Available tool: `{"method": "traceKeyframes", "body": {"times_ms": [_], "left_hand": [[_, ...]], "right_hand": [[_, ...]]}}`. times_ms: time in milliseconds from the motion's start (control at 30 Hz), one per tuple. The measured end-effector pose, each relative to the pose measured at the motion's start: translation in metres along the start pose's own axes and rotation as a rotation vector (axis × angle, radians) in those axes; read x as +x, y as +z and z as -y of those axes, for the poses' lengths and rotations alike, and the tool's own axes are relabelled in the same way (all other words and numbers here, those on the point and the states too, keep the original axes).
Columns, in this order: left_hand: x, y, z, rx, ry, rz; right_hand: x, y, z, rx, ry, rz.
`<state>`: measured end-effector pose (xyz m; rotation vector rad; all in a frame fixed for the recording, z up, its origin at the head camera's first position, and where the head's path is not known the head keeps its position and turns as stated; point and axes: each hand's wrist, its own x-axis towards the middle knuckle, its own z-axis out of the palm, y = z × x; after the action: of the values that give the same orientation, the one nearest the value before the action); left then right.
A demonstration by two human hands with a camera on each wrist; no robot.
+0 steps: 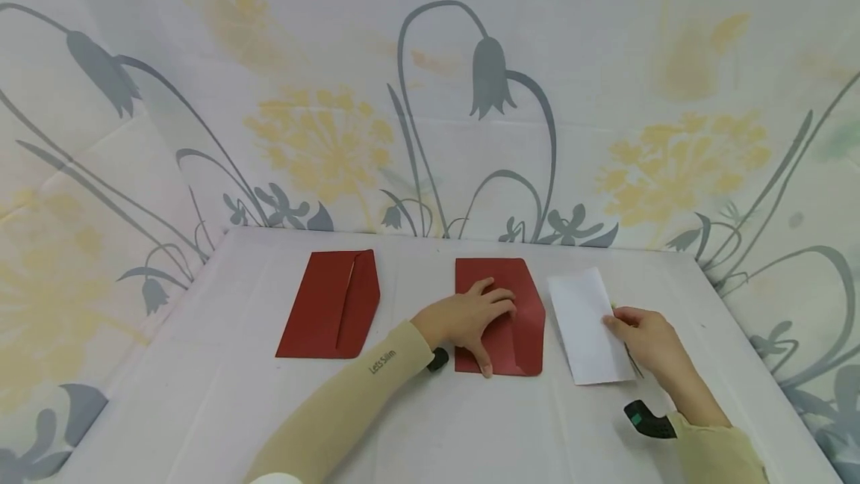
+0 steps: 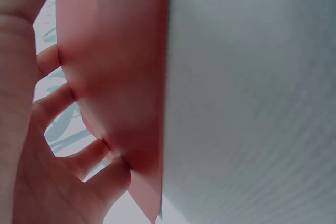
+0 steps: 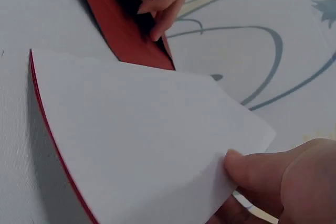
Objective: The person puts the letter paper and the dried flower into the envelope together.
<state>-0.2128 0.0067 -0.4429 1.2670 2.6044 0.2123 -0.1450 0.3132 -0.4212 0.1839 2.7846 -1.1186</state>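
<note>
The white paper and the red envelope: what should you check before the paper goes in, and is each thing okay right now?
1. Right hand pinches the white paper: ok.
2. Left hand presses flat on the red envelope, keeping it from sliding: ok.
3. Envelope flap open: cannot tell, the hand covers part of it.
4. Paper lined up with the envelope: not ok, it lies beside it.
5. Second red envelope out of the way, on the left: ok.

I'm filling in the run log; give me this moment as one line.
left hand: presses on red envelope | right hand: pinches white paper edge | second red envelope: apart, untouched
</note>
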Motion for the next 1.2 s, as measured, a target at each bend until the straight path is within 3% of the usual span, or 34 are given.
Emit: {"method": "traceKeyframes", "body": {"times_ms": [167, 300, 800, 1200], "left_hand": [[0.001, 0.001, 0.002, 0.002, 0.027, -0.001], [0.003, 0.0, 0.002, -0.008, 0.041, -0.006], [0.007, 0.004, 0.004, 0.0, 0.027, -0.02], [0.007, 0.004, 0.003, 0.024, 0.032, -0.034]], "right_hand": [[0.002, 0.012, 0.007, 0.179, -0.011, 0.018], [0.004, 0.026, 0.015, 0.247, 0.004, -0.019], [0.012, 0.042, 0.043, 0.117, -0.055, -0.308], [0.022, 0.064, 0.046, -0.068, -0.147, -0.3]]}}
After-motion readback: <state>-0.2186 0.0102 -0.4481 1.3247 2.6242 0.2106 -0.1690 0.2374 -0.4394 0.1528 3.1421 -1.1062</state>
